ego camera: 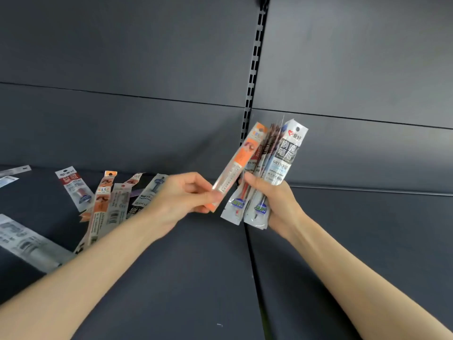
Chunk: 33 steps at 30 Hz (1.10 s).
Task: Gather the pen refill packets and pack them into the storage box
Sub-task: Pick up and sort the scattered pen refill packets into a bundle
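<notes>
My left hand [182,197] pinches an orange packet [239,163] by its lower end, long axis tilted up-right. My right hand [274,200] grips a bundle of packets [282,158] upright above the shelf [196,278]

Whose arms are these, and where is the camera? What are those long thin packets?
No machine here, just a person. The camera sits on their head and looks down, so you see both arms reaching out. The left hand pinches an orange packet beside the bundle of packets that the right hand grips. More loose packets lie scattered on the dark shelf at the left. They hold pen refills.
</notes>
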### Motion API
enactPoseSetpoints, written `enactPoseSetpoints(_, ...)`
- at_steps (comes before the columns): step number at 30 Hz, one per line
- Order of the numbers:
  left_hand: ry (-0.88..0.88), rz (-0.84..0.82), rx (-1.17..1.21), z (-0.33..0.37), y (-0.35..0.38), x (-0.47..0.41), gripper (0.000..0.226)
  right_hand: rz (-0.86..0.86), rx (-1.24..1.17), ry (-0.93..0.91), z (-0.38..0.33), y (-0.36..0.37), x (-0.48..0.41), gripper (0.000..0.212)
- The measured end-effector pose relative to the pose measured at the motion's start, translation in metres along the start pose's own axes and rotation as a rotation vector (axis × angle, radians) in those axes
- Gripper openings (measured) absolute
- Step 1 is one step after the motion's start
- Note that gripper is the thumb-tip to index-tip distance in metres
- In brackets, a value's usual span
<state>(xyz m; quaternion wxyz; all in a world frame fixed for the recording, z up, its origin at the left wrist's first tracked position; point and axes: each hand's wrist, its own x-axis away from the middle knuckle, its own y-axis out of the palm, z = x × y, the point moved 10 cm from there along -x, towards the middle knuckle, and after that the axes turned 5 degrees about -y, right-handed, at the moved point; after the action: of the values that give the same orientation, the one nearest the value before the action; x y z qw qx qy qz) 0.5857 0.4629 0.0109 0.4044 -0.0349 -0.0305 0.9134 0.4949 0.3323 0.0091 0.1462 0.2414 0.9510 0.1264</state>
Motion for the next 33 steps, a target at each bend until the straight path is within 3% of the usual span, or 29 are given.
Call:
enactPoseSetpoints(3,0.012,-0.023,-0.017,-0.003,0.017,0.004,0.017,-0.035,0.017,-0.012,-0.001,0.014,0.003,0.036)
enactPoseSetpoints(8,0.066,-0.053,-0.074,0.001,0.021,0.005,0.020,0.002,0.123,-0.009,0.001,0.010,0.004,0.024)
enactPoseSetpoints(14,0.075,-0.181,-0.248,0.009,0.025,0.006,0.028,0.039,0.201,-0.033,-0.003,0.007,0.001,0.025)
enactPoseSetpoints(17,0.065,-0.085,-0.105,0.020,0.006,-0.002,0.052,-0.036,0.236,-0.042,-0.005,0.017,0.003,0.027)
enactPoseSetpoints(19,0.056,-0.125,0.043,0.031,0.012,-0.005,0.060,-0.096,0.290,-0.049,-0.003,0.030,0.004,0.029)
enactPoseSetpoints(23,0.058,-0.109,0.254,0.060,0.030,-0.004,0.042,-0.196,0.353,-0.049,-0.002,0.053,0.004,0.033)
enactPoseSetpoints(28,0.191,0.032,0.207,0.064,0.024,0.008,0.037,-0.311,0.401,-0.035,0.001,0.065,0.010,0.041)
enactPoseSetpoints(33,0.264,0.079,0.227,0.049,0.014,0.013,0.059,-0.236,0.428,-0.110,0.005,0.058,0.018,0.061)
